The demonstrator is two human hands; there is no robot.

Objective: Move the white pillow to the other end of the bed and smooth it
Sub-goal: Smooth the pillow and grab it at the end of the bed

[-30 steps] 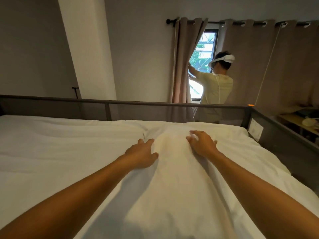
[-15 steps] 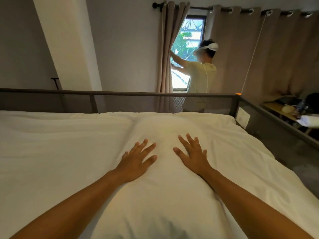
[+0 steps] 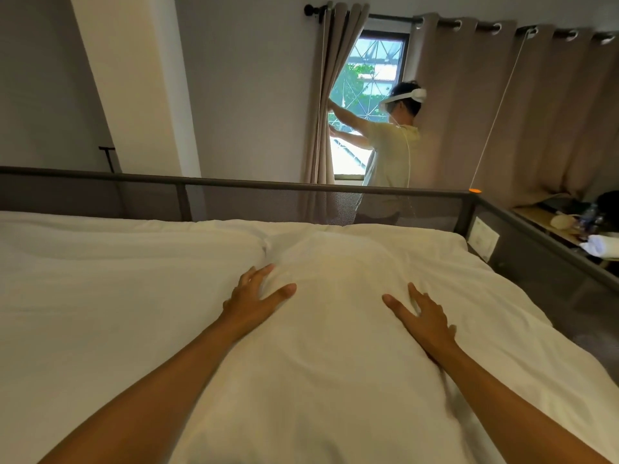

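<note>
Plump white fabric pillow lies lengthwise at bed centre, far end near grey mesh rail at 12 o'clock. Left hand, right hand flat, fingers spread, gripping nothing. Since half second ago, palms slid apart toward 9 and 3 o'clock; smoothing underway, placement likely done.

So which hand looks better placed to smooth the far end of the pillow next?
The left hand, probably: it lies flat on the white pillow, fingers nearer the far end. The right hand sits further back, by the side edge.
</note>
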